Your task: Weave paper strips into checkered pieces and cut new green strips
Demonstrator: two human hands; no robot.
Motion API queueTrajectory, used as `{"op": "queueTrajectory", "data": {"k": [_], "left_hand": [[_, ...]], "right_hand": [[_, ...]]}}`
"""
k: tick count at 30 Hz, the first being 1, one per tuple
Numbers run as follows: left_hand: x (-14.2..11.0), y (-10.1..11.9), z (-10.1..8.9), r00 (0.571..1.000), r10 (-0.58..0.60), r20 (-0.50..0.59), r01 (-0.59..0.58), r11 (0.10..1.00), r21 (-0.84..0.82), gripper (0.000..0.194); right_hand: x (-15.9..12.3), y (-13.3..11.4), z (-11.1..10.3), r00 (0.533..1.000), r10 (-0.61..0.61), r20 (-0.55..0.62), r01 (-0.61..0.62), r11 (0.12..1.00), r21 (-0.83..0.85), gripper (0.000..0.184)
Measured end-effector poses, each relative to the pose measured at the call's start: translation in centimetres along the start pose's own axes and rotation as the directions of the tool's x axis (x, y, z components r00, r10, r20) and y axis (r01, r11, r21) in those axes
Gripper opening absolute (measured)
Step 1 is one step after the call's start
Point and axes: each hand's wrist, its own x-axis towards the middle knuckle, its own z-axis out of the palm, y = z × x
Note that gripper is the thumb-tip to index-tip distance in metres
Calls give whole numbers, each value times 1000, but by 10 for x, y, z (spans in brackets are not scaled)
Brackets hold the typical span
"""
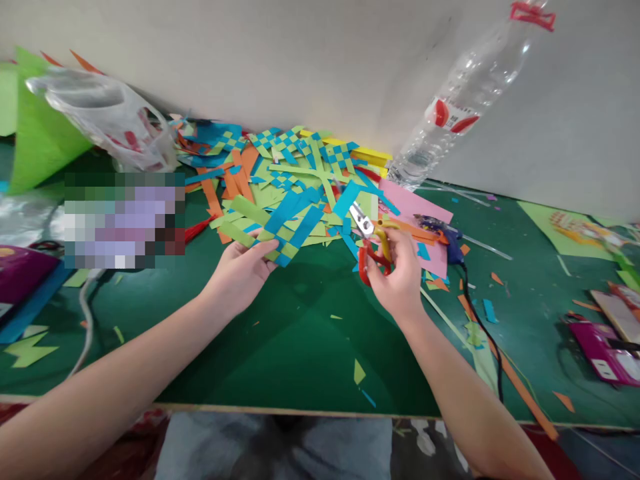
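Between the thumb and fingers of my left hand (247, 270) is a woven paper piece (286, 239), a blue and light green checker with loose strip ends sticking out at its upper side. My right hand (397, 273) has its fingers in the red and yellow handles of a pair of scissors (367, 230). The metal blades point up and left, partly hidden by a blue paper scrap (346, 199). Just beyond both hands lies a heap of green and blue paper strips (305, 183), with several woven checker pieces (340, 157) on top.
A clear plastic bottle (460, 100) leans at the wall. Pink paper (435, 260) and a blue glue gun (453, 243) with a black cord lie right of my right hand. At left stand a plastic bag (110, 117) and a blurred-out object (135, 220). Paper scraps dot the green table (300, 347).
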Motion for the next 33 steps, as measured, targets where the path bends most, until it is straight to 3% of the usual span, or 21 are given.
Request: {"op": "queueTrajectory", "data": {"k": [3,5,12,16,20,22,25,29,31,33], "left_hand": [[2,0,-3,1000,-4,-4,4,1000,11,19],[5,-1,-7,1000,8,6,-8,1000,19,19],[16,-4,-19,977,98,190,-104,994,21,19],[18,1,-23,953,158,259,-184,980,79,20],[20,12,-26,840,233,490,-368,909,198,16],[24,15,-30,776,201,598,-423,869,257,16],[31,17,-36,717,157,679,-465,834,298,17],[39,16,-41,616,125,778,-523,803,285,16],[41,16,-41,571,138,810,-548,798,250,15],[41,15,-40,554,150,819,-551,803,226,15]], "right_hand": [[3,7,-3,998,60,-22,-58,992,110,37],[7,10,-5,1000,22,-19,-20,993,113,41],[13,11,-14,965,-263,4,257,938,-232,68],[14,15,-18,936,-351,-12,332,895,-296,67],[17,30,-23,917,-390,-78,346,879,-328,65],[18,41,-26,917,-396,-57,342,850,-400,69],[19,57,-30,939,-336,67,325,811,-487,68],[18,67,-32,916,-368,157,395,766,-507,62],[18,67,-32,904,-388,181,425,764,-486,61],[18,64,-31,906,-396,151,420,787,-452,61]]}}
